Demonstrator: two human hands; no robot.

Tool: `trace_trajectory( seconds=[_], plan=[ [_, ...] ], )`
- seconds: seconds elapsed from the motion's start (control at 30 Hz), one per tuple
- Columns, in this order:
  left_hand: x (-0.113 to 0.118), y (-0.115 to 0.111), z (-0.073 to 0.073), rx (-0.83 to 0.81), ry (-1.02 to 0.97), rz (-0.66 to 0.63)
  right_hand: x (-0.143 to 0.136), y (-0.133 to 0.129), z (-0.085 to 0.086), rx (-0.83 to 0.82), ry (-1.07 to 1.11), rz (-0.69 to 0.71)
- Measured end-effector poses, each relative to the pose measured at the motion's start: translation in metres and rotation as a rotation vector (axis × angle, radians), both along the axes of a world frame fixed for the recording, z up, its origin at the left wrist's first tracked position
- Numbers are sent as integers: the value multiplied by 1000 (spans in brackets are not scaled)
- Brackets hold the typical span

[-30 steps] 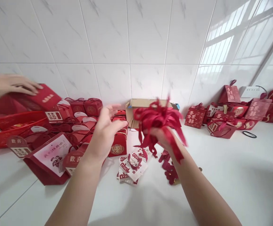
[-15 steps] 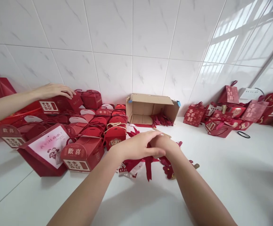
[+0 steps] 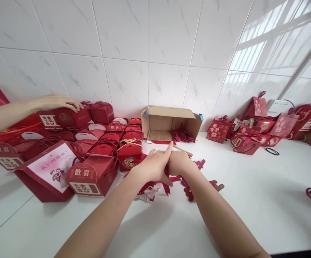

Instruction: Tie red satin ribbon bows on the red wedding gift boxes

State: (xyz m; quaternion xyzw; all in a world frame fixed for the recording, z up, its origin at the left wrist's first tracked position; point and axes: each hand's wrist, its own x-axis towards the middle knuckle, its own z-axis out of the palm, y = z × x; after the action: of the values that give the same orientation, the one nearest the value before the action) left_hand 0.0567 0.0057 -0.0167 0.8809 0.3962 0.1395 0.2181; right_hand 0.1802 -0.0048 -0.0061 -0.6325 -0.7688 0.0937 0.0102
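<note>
My left hand (image 3: 154, 165) is over a heap of dark red ribbon (image 3: 166, 189), its index finger and thumb stretched apart. Close against it is my right hand (image 3: 180, 163), its fingers curled inward and mostly hidden. Whatever lies between the two hands is largely covered; a bit of red shows there. Below my left hand lie crumpled white and red pieces (image 3: 152, 190). Dark red scalloped pieces (image 3: 189, 192) rest on the table beside my right wrist.
Red gift boxes (image 3: 92, 175) crowd the left, where another person's hand (image 3: 61, 103) rests on a red box (image 3: 76, 119). A cardboard box (image 3: 158, 123) lies on its side by the wall, red pieces inside. More red boxes (image 3: 218, 130) and a black ring (image 3: 272, 151) are at right.
My left index finger has lifted and stretched forward, and my hands have come closer together. Less ribbon hangs below them. The view has turned slightly to the right.
</note>
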Motion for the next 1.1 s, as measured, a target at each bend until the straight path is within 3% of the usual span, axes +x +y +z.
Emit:
trace_trajectory(
  seconds=[0.17, 0.3, 0.47, 0.53, 0.7, 0.83, 0.9, 1.1],
  plan=[
    [2, 25, -17, 55, -168, 69, 12, -5, 10, 67, -82, -47],
    [2, 28, -14, 64, -308, 41, 20, -6, 14, 113, -30, -51],
    [3, 28, -13, -75, -482, 35, 28, 0, 14, 131, 110, -2],
    [5, 29, -12, -110, -571, 48, 30, 2, 14, 131, 253, 20],
    [12, 23, -6, -87, -823, 116, 31, 1, 17, 59, 843, 94],
    [17, 10, -3, -82, -1031, 42, 27, -4, 20, -20, 1146, 125],
    [16, 6, -1, -87, -1090, -13, 24, -5, 20, -51, 1265, 149],
    [5, 6, 9, -121, -1028, 23, 19, -8, 19, -82, 1363, 157]
  ],
)
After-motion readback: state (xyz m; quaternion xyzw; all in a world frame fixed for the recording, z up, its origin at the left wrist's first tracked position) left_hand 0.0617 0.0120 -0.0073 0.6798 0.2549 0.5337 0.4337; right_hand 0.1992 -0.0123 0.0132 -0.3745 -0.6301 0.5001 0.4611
